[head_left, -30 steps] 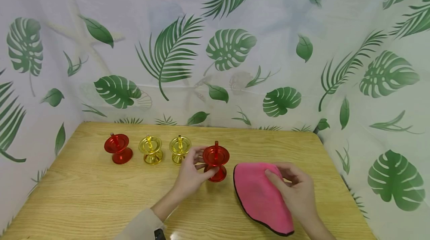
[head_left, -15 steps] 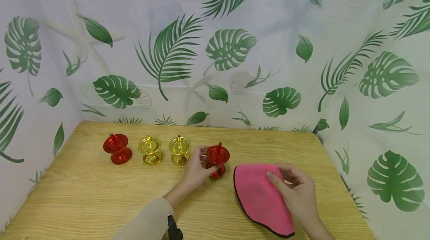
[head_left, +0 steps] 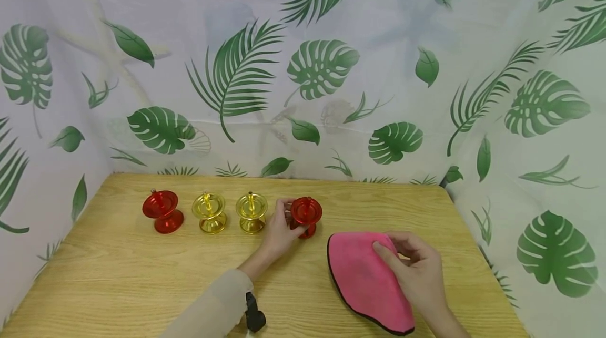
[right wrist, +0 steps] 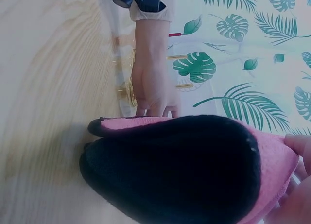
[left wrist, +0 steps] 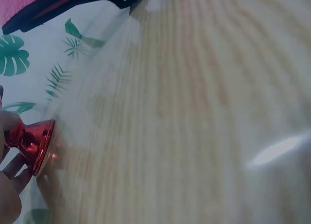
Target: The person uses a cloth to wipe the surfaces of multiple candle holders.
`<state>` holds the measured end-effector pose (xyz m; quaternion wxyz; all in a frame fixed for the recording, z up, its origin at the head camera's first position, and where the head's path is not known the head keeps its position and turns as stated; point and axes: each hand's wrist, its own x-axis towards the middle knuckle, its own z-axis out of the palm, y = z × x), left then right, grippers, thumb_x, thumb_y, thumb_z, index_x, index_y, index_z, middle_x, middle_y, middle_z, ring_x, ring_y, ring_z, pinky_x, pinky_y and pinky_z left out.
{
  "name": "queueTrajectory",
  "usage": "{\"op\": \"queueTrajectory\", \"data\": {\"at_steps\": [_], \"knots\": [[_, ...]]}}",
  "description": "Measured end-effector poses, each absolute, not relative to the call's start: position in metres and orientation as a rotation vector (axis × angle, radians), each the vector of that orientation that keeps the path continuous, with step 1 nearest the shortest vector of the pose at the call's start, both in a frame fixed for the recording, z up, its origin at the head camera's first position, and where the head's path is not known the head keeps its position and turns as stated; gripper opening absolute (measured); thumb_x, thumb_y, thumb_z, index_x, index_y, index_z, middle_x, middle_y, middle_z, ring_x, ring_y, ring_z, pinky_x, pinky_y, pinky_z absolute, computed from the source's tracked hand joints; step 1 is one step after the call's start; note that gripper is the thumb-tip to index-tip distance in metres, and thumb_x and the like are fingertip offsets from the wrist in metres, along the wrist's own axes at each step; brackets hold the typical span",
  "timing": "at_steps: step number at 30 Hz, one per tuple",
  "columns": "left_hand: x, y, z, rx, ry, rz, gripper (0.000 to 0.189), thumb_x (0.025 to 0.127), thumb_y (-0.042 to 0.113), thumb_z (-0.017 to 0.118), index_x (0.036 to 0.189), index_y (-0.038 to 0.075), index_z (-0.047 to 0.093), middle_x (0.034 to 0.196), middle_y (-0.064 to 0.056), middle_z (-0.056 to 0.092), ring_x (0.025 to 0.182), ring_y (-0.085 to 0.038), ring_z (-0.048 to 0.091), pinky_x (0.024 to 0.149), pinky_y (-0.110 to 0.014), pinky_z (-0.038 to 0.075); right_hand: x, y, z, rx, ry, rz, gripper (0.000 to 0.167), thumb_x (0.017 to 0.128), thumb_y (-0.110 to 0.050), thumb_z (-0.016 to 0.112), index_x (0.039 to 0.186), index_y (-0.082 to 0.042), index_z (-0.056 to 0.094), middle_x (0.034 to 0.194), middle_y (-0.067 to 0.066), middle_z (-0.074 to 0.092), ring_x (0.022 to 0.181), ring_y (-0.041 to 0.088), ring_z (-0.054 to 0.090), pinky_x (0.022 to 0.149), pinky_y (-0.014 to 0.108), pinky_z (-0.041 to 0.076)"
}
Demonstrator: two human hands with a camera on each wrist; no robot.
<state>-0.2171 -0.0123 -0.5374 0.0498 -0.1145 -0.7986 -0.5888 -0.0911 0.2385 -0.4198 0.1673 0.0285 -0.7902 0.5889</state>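
Note:
My left hand grips a shiny red candle holder by its stem, with a spike standing in its dish. In the left wrist view the flared base of this candle holder is on or just above the tabletop; I cannot tell which. My right hand pinches a folded pink cloth with black edging at its top corner. The right wrist view shows the cloth's dark fold, with the left hand beyond it. Two gold candle holders and another red candle holder stand upright to the left.
The wood-grain table meets a white leaf-patterned curtain along its back edge and sides. The nearer gold candle holder stands close beside the left hand. A black strap with a small device sits around the left sleeve.
My left hand has moved the red candle holder back towards the curtain, roughly in line with the others. The right hand and the pink cloth have stayed in place.

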Motion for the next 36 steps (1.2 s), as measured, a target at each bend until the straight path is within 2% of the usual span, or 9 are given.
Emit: {"op": "queueTrajectory", "data": {"at_steps": [6,14,20,27,36], "knots": [[-0.225,-0.007,-0.539,-0.373,-2.452,-1.772,0.065,0.09,0.006,0.082,0.142,0.002,0.043,0.128,-0.023,0.065,0.116,-0.035,0.067,0.102,-0.05,0.058,-0.089,0.24,-0.42,0.058,-2.267,1.672,0.018,0.09,0.004,0.078,0.107,0.004,0.075,0.093,-0.013,0.079,0.085,0.002,0.075,0.063,0.021,0.062],[-0.207,-0.015,-0.541,-0.355,-2.421,-1.777,0.068,0.088,0.008,0.083,0.142,-0.001,0.043,0.128,-0.024,0.065,0.12,-0.039,0.066,0.106,-0.056,0.055,-0.088,0.239,-0.42,0.051,-2.263,1.698,0.018,0.09,0.004,0.078,0.108,0.005,0.074,0.093,-0.012,0.079,0.087,0.002,0.076,0.064,0.022,0.063],[-0.179,-0.03,-0.537,-0.35,-2.416,-1.729,0.064,0.089,0.009,0.083,0.14,-0.003,0.046,0.127,-0.023,0.068,0.119,-0.038,0.067,0.106,-0.052,0.056,-0.088,0.237,-0.42,0.073,-2.245,1.715,0.017,0.089,0.006,0.078,0.106,0.006,0.074,0.092,-0.01,0.079,0.086,0.003,0.076,0.064,0.022,0.063],[-0.15,-0.06,-0.525,-0.302,-2.417,-1.705,0.063,0.09,0.012,0.083,0.141,0.0,0.048,0.13,-0.022,0.068,0.118,-0.038,0.069,0.104,-0.049,0.057,-0.088,0.237,-0.421,0.08,-2.258,1.715,0.018,0.09,0.005,0.078,0.108,0.005,0.074,0.093,-0.011,0.079,0.085,0.003,0.076,0.064,0.022,0.062],[-0.143,-0.101,-0.518,-0.054,-2.359,-1.661,0.061,0.092,0.016,0.083,0.141,-0.001,0.05,0.128,-0.019,0.068,0.116,-0.035,0.07,0.105,-0.046,0.058,-0.089,0.237,-0.421,0.086,-2.249,1.732,0.018,0.091,0.005,0.077,0.108,0.006,0.074,0.093,-0.01,0.079,0.086,0.003,0.076,0.065,0.023,0.063]]}}
